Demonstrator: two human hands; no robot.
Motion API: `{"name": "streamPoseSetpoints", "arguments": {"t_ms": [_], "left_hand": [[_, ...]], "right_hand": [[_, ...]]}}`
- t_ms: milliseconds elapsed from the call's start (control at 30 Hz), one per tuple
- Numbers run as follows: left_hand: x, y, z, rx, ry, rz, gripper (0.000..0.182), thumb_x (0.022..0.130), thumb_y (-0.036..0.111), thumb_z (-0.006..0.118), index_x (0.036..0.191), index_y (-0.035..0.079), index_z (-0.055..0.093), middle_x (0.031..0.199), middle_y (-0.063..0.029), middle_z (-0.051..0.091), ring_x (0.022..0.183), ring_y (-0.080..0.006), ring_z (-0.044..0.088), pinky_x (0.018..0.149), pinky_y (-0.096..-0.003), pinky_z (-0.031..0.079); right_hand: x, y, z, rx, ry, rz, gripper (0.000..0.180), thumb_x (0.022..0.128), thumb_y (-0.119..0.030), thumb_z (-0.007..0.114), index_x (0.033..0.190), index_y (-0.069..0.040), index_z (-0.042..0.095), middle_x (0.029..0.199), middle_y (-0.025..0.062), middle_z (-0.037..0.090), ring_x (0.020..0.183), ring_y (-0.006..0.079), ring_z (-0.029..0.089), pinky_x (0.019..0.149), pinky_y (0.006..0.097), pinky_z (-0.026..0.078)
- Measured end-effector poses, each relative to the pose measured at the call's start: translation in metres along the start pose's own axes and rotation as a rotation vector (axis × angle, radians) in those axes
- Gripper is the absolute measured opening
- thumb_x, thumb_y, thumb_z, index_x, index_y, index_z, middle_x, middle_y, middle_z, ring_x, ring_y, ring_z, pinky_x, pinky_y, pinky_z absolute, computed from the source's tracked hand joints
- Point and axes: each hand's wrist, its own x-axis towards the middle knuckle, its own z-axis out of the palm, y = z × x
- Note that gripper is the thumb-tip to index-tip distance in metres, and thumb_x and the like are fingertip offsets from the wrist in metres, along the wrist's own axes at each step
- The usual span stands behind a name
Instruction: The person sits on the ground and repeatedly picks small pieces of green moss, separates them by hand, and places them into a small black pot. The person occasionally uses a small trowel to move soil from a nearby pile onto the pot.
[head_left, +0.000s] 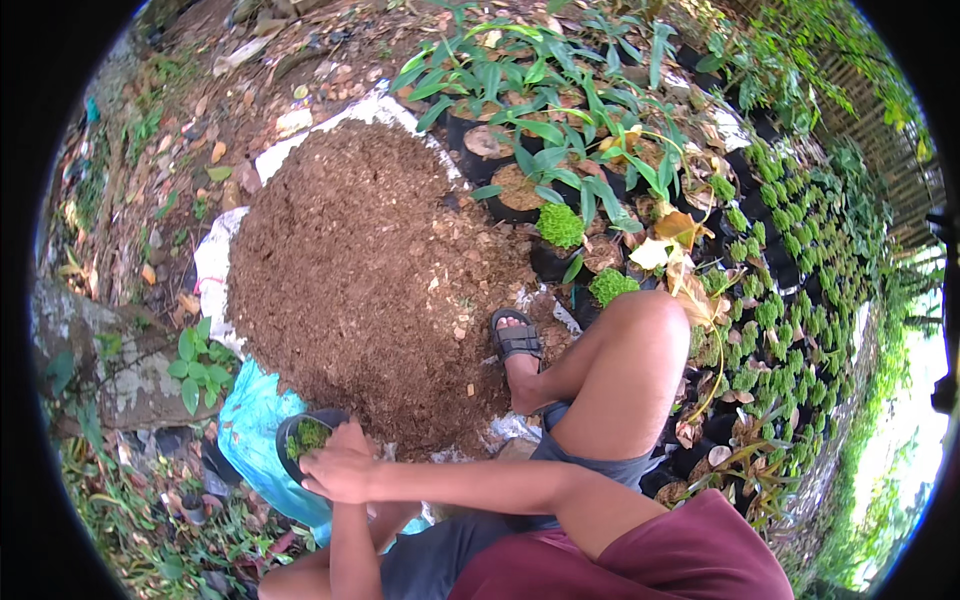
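Observation:
Over the lower left edge of the soil heap, a black plant pot (283, 442) with a small green plant (309, 435) inside is tilted towards me. My left hand (352, 438) is at the pot's near side and appears to hold it, its fingers partly hidden. Crossing over the left wrist, my right hand (336, 472) reaches across the rim, fingertips against the plant and the lower rim; whether they grip is unclear. A large heap of brown soil (352, 277) lies before me on white sheeting (225, 270), with a blue plastic sheet (259, 420) beneath the pot.
My sandalled foot (517, 341) rests on the heap's right edge. Long-leaved plants in black bags (514, 187) stand beyond it, and rows of small green potted plants (780, 315) fill the right side. A large stone (127, 367) lies at the left. A slatted fence (862, 120) runs along the upper right.

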Motion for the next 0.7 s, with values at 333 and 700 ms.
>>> {"name": "streamPoseSetpoints", "arguments": {"t_ms": [333, 700], "left_hand": [[0.01, 0.015, -0.004, 0.121, -0.076, 0.059, 0.031, 0.082, 0.022, 0.073, 0.108, 0.005, 0.068, 0.104, -0.0184, 0.072, 0.098, -0.0359, 0.071, 0.084, -0.0486, 0.057], [0.027, 0.015, -0.004, 0.219, -0.079, 0.129, 0.032, 0.083, 0.023, 0.071, 0.108, 0.003, 0.067, 0.1, -0.0174, 0.072, 0.098, -0.0366, 0.071, 0.085, -0.0506, 0.056]], "right_hand": [[-0.01, -0.002, 0.03, 0.276, 0.048, -0.022, 0.043, 0.102, -0.045, 0.047, 0.106, -0.004, 0.062, 0.093, 0.0198, 0.068, 0.096, 0.0414, 0.067, 0.087, 0.0582, 0.045], [0.008, -0.011, 0.032, 0.157, 0.038, 0.058, 0.049, 0.091, -0.045, 0.059, 0.104, 0.001, 0.065, 0.093, 0.018, 0.071, 0.092, 0.0401, 0.068, 0.081, 0.0508, 0.051]]}}
